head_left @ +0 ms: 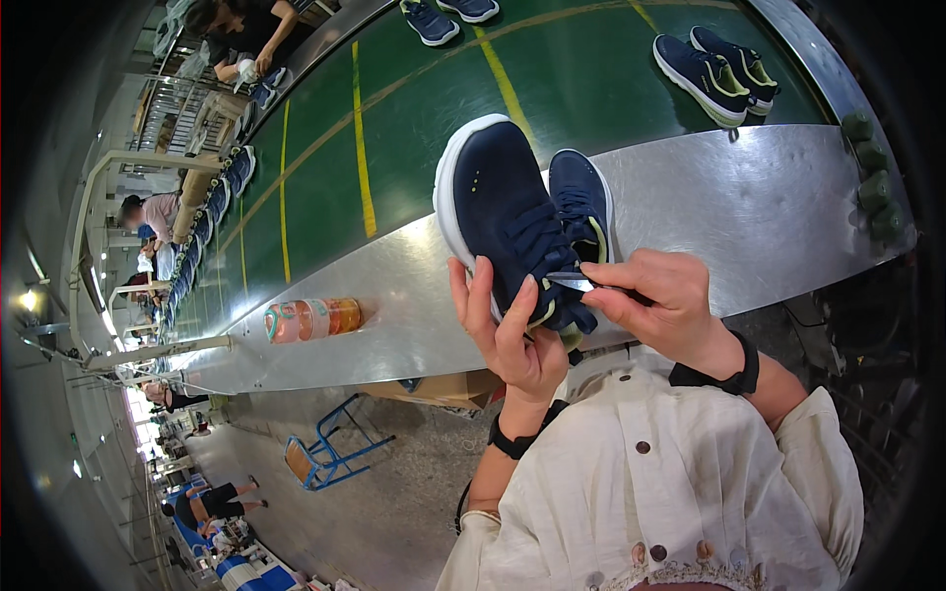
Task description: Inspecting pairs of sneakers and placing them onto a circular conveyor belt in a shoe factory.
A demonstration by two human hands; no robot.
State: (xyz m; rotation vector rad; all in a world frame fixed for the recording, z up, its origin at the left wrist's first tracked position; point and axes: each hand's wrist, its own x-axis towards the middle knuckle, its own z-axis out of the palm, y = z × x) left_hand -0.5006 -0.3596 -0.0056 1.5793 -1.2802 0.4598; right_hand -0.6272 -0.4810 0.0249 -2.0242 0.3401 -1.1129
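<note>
A navy sneaker [493, 202] with a white sole is tilted up above the metal ledge, its toe pointing away from me. My left hand [522, 345] grips it near the heel, fingers along its side and by the laces [540, 236]. In my right hand [665, 300], pinched between thumb and fingers, is a small pointed silver tool [569, 281] that looks like thread snips. Its tip is at the sneaker's collar, close to the left fingertips. Behind this sneaker, partly hidden by it, is a second navy shoe [579, 189] with a pale yellow lining.
A green conveyor belt [414, 148] with yellow lines carries more navy shoes [705, 79]. On the metal ledge [424, 325] lies a bottle [313, 320] of orange liquid. Green rolls [875, 187] sit at the right end. A blue-framed stool [330, 443] stands below; co-workers are further left.
</note>
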